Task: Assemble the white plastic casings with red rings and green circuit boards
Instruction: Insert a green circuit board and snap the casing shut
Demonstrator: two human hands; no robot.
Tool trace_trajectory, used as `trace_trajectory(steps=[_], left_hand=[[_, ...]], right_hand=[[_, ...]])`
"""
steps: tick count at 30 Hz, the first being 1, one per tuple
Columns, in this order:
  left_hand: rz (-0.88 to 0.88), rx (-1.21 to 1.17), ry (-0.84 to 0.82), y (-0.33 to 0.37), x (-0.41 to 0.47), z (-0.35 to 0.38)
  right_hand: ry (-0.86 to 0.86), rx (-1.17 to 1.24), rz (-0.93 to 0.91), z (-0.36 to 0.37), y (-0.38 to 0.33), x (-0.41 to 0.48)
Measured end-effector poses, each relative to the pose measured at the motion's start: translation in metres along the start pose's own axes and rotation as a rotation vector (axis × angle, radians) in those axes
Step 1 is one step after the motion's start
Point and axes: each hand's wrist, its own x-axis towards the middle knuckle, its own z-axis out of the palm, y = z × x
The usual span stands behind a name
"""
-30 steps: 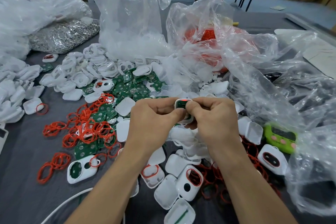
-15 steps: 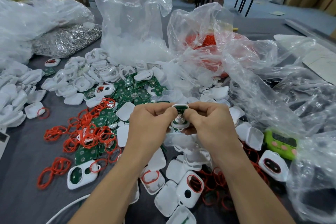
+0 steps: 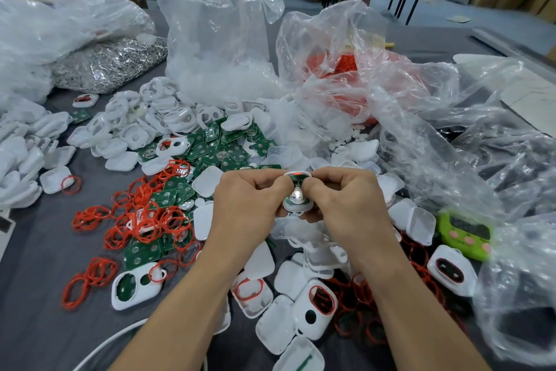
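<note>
"Along the left edge of the bench, what is shown?" asks the student.

"A heap of empty white casings. Toward the middle, loose red rings lie over scattered green circuit boards," the demonstrator replies.

"And at the centre?"

"The left grip and the right grip each have their fingers curled round one held casing, raised above the middle of the bench. A green board sits inside it. A red ring shows at its far rim and a silver disc toward its near end."

"What has changed over the last second?"

"The thumbs then stood at either side of the far end, leaving the board's face open. They have since closed in over the board and now nearly touch. By that sign the board is being pressed home, so the seating step looks nearly complete for this unit."

"And to the right?"

"A ringed casing and a green gadget lie near the right edge, under crumpled clear bags."
</note>
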Motion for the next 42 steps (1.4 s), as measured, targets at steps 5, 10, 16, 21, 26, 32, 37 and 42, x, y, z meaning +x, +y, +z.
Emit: trace_trajectory(steps=[5,10,16,21,26,32,37,42], left_hand=[[0.029,0.014,-0.030,0.0006,-0.0028,-0.0003],[0.085,0.000,-0.092,0.0027,-0.0055,-0.0011],[0.124,0.029,-0.149,0.0071,-0.0086,-0.0021],[0.060,-0.017,-0.116,0.0048,-0.0053,-0.0028],[0.013,-0.016,-0.085,0.0010,-0.0031,-0.0037],[0.031,-0.087,-0.156,0.0025,-0.0045,-0.0029],[0.044,-0.109,-0.160,0.0035,-0.0040,-0.0023],[0.059,-0.114,-0.175,0.0020,-0.0039,-0.0034]], right_hand=[[0.020,-0.026,0.009,-0.0018,0.0019,0.0026],[0.084,-0.038,0.010,-0.0037,0.0039,0.0035],[0.049,-0.031,0.001,-0.0052,0.0040,0.0052],[0.001,0.000,0.020,-0.0043,0.0059,0.0056],[-0.043,0.016,0.020,-0.0034,0.0057,0.0036],[0.020,-0.049,-0.039,-0.0055,0.0042,0.0048],[0.007,-0.043,-0.049,-0.0087,0.0026,0.0040],[0.006,-0.039,-0.038,-0.0080,0.0023,0.0039]])
